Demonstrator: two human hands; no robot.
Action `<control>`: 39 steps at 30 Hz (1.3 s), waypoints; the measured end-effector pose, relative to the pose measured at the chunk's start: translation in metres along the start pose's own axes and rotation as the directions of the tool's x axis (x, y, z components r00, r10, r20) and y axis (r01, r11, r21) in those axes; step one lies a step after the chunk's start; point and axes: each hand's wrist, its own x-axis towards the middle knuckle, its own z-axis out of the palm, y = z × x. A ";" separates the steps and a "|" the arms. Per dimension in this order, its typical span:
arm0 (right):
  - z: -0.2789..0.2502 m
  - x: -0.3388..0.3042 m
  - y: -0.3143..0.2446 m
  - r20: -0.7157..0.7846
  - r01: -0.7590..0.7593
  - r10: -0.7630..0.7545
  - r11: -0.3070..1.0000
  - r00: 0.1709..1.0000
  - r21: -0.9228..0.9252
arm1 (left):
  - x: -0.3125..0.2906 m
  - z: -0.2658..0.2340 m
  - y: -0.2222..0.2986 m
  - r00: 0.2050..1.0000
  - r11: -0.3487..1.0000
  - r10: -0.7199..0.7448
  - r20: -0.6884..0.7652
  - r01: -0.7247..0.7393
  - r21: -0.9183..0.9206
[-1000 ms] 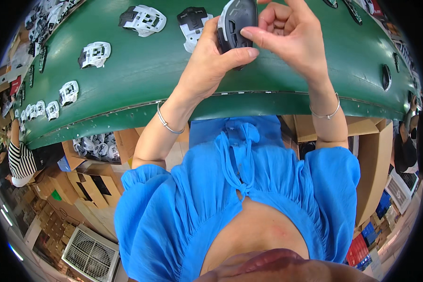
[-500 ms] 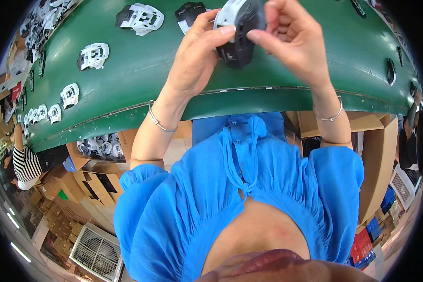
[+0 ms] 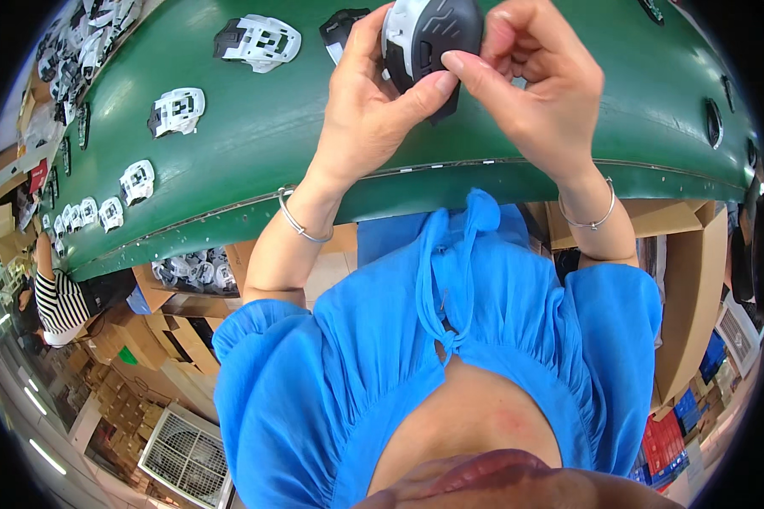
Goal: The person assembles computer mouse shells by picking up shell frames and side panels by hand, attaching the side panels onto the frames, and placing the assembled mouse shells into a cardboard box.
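Note:
Up over the green surface I hold a rounded black and white plastic shell [image 3: 444,38], its black face with raised lines turned towards me. My left hand [image 3: 367,110] is closed round its left and lower edge, thumb across the front. At the right edge my right hand [image 3: 539,89] is closed, with the thumb tip pressed on the black part and the other fingers curled behind it. Just left of my left fingers lies another black and white shell [image 3: 338,34], partly hidden by the hand.
Several white frames with black ends, like this white frame [image 3: 267,42], lie along the green table [image 3: 255,127] towards the left. A dark curved part [image 3: 714,124] is at the right. Open cardboard boxes [image 3: 692,288] stand below the edge. A person in a striped sleeve [image 3: 57,301] is far left.
The shell has turned so that its ridged black face shows more fully. My left thumb has moved lower across it, and my right thumb now presses its edge.

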 end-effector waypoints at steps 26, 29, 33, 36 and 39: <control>-0.003 -0.013 0.003 0.061 0.018 -0.012 0.995 0.998 -0.102 | -0.013 -0.021 0.017 0.971 0.762 0.236 0.032 -0.206 0.614; 0.001 -0.014 -0.003 0.048 0.013 -0.005 0.986 0.999 -0.169 | -0.013 -0.023 0.020 0.969 0.766 0.245 0.039 -0.218 0.605; 0.007 -0.016 -0.017 0.082 0.204 -0.190 0.953 0.978 -0.223 | -0.023 -0.018 0.018 0.994 0.880 0.091 0.054 -0.106 0.463; -0.008 -0.021 -0.001 0.138 0.022 -0.040 0.991 0.990 0.132 | -0.024 -0.019 0.022 0.968 0.834 0.251 0.019 -0.226 0.503; 0.001 -0.016 0.001 0.017 -0.025 0.021 0.976 1.000 0.216 | -0.022 -0.018 0.022 0.961 0.841 0.272 0.059 -0.267 0.471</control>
